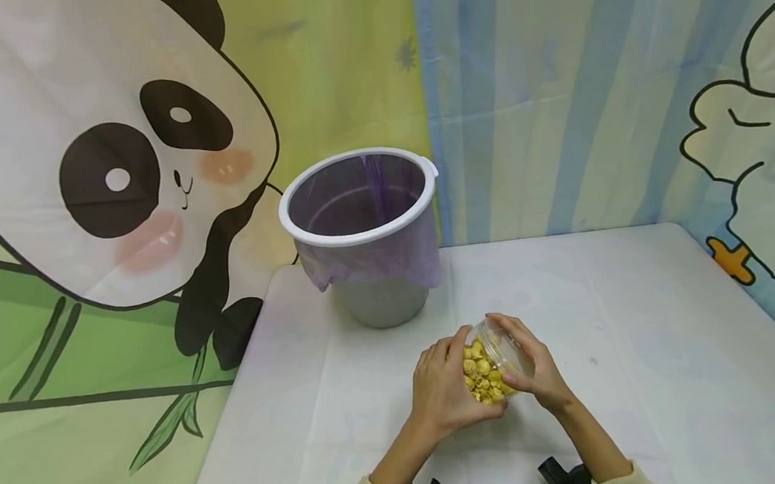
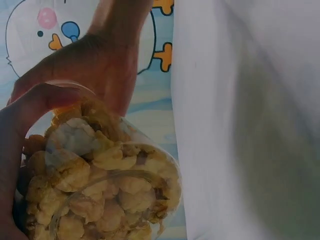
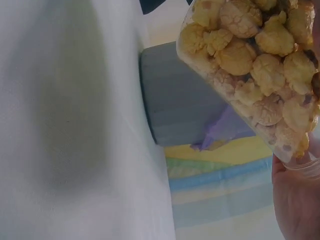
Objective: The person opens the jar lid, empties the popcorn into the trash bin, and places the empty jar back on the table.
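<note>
A clear plastic jar of yellow popcorn is held tilted above the table, its clear top end toward the right. My left hand grips the jar's body from the left, the thumb low along its near side. At the clear top end my right hand holds on, with fingers over the far side and thumb on the near side. Popcorn fills much of the jar in the left wrist view. In the right wrist view the jar hangs off the white surface. Whether a lid is on cannot be told.
Beyond the hands stands a grey bin with a white rim ring and a purple bag folded over its edge. A white cloth covers the table. Cartoon-printed curtains hang behind and beside it. Black pieces sit at both wrists.
</note>
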`<action>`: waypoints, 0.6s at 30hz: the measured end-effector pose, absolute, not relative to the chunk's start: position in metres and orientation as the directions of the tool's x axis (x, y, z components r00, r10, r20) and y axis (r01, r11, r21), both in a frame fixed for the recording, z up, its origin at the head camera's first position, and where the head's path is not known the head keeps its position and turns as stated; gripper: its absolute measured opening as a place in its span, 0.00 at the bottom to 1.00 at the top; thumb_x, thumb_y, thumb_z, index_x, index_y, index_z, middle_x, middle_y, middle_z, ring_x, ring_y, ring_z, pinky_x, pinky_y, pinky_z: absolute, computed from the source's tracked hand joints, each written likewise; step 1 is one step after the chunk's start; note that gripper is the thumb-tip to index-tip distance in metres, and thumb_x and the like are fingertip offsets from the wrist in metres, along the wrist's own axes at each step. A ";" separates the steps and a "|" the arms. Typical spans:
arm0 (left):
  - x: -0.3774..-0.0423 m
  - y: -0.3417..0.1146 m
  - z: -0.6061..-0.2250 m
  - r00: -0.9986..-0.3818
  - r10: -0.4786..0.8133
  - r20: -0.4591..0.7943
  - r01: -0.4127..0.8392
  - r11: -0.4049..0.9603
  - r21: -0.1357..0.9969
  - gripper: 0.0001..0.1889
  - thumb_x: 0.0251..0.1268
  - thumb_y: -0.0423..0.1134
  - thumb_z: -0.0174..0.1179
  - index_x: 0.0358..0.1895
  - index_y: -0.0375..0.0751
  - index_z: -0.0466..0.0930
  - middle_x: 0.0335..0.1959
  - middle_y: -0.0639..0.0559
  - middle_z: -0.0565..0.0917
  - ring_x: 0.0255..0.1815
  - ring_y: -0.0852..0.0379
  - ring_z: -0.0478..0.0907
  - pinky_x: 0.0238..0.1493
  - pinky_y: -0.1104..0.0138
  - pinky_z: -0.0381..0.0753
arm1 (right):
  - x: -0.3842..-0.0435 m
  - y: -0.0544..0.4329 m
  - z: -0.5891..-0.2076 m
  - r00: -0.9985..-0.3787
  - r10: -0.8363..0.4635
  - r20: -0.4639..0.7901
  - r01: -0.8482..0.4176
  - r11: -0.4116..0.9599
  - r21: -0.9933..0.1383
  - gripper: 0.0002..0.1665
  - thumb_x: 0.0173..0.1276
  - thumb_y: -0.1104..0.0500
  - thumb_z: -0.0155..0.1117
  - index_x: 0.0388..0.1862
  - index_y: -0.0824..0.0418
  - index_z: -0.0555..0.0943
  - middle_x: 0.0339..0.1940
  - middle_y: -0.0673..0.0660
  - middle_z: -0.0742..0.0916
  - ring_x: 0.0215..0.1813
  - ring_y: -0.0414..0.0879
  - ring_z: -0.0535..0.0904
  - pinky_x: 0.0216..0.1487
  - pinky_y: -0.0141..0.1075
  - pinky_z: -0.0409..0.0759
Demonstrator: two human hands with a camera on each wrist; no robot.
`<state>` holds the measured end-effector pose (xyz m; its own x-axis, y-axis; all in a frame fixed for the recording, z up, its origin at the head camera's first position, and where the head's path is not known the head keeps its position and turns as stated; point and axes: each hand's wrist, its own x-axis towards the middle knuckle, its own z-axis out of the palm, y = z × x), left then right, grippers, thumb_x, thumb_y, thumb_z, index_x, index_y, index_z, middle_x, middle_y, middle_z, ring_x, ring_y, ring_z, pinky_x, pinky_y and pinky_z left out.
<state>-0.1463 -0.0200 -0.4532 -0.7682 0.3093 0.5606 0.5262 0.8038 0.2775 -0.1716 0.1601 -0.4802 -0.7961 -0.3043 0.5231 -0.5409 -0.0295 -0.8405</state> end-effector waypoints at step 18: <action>-0.131 -0.039 -0.426 -0.826 0.401 0.397 0.543 0.754 0.369 0.58 0.23 0.69 0.69 0.67 0.49 0.59 0.47 0.54 0.72 0.43 0.60 0.71 0.43 0.64 0.74 | -0.171 0.179 -0.450 -0.587 -0.643 0.491 -0.601 -0.061 -0.797 0.57 0.54 0.43 0.64 0.72 0.68 0.48 0.70 0.65 0.57 0.70 0.57 0.49 0.52 0.71 0.51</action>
